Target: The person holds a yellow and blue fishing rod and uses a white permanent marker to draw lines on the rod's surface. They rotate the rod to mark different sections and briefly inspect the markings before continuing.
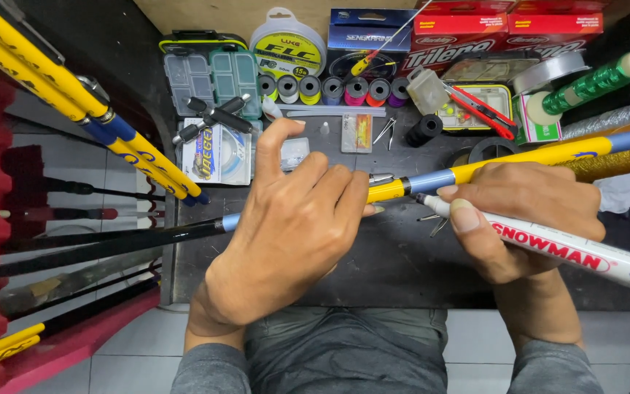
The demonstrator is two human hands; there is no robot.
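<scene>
While the workbench [402,270] lies cluttered with line spools, a fishing rod [497,164] spans it, gripped by both hands.

Left hand [293,226] wraps the rod mid-blank, forefinger lifted; right hand [526,211] closes on a white marker [585,252], its tip just beside the yellow-and-blue section. Steadying the rod and turning it slowly would likely keep any mark even.
</scene>
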